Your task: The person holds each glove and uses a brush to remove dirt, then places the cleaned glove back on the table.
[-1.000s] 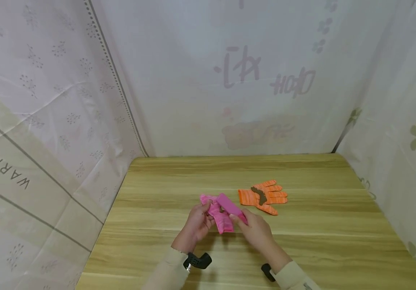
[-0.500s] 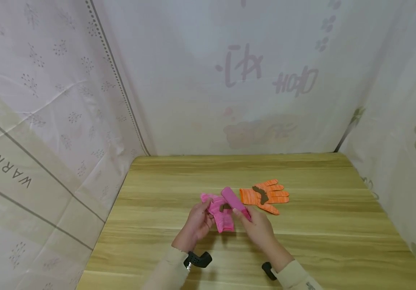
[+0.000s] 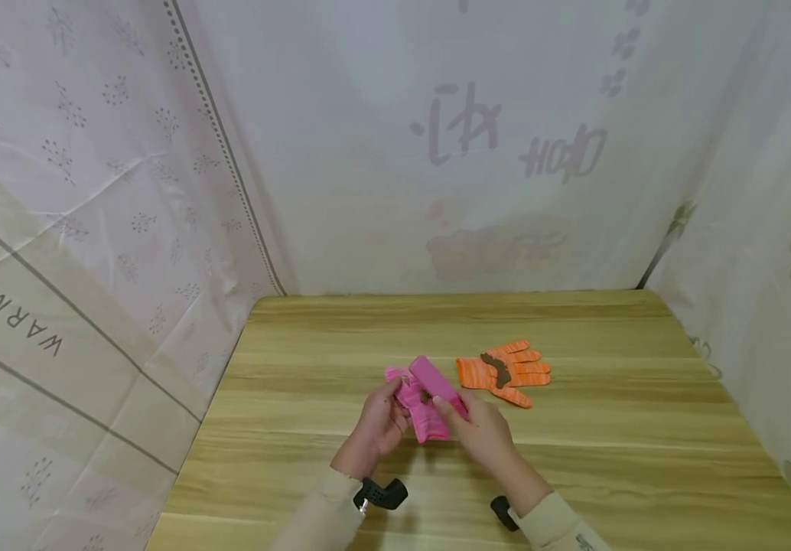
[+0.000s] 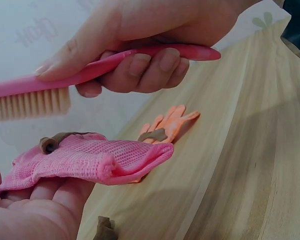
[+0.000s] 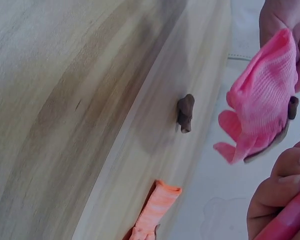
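Observation:
A pink knit glove (image 3: 430, 421) lies over my left hand (image 3: 380, 419), which holds it from below with the thumb on its edge. A curled strip of brown, clay-like stuff (image 4: 49, 145) sticks to the glove's upper side. My right hand (image 3: 483, 430) grips the handle of a pink brush (image 3: 431, 376), its pale bristles (image 4: 32, 104) facing down. In the left wrist view a gap shows between bristles and glove. To the right, an orange glove (image 3: 471, 373) rests flat on the table, with a brown patch (image 3: 499, 370) on it.
The wooden table (image 3: 313, 329) carries a loose brown lump (image 5: 185, 113) below the held glove; it is hidden in the head view. Printed cloth (image 3: 340, 153) hangs behind the table and along both sides.
The brush swung right and away from the glove's middle, baring more of the brown strip, then came back left over it. My left hand keeps holding the pink glove, almost still.

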`<state>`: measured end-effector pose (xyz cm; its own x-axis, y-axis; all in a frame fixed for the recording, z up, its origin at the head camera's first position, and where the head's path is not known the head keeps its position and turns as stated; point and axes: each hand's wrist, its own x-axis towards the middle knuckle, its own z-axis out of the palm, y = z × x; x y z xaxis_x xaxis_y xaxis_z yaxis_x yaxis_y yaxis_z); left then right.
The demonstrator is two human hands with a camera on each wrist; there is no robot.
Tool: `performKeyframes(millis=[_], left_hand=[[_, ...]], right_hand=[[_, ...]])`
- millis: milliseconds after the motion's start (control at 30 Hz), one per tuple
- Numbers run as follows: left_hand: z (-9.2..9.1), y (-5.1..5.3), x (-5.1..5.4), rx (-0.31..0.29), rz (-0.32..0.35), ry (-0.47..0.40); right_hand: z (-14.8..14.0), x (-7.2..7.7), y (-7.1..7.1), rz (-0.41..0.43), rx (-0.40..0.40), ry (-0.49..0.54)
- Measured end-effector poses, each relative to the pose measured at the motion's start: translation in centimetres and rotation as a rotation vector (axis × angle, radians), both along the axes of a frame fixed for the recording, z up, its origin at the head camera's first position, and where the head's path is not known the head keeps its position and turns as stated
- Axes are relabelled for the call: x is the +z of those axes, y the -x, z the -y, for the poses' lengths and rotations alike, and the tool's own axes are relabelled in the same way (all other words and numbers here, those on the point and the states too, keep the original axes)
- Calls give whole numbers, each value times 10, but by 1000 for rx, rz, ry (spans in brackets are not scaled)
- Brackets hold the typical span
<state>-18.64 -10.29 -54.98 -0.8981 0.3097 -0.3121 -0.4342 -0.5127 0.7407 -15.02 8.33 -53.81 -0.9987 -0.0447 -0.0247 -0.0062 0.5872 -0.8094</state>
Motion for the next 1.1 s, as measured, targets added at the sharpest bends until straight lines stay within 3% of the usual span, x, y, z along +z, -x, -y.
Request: performKeyframes(millis=[233, 400, 633, 1100], left_hand=[[-4, -3, 1, -20, -55, 6], [-4, -3, 1, -9, -60, 7], [-1, -1, -2, 15, -39, 63], [2, -1, -2, 16, -10, 45]], right_hand=[[6, -1, -1, -15, 54, -81], [4, -4, -3, -9, 56, -123], [-2, -10, -4, -12, 29, -142], [-14, -13, -4, 35, -1, -123]])
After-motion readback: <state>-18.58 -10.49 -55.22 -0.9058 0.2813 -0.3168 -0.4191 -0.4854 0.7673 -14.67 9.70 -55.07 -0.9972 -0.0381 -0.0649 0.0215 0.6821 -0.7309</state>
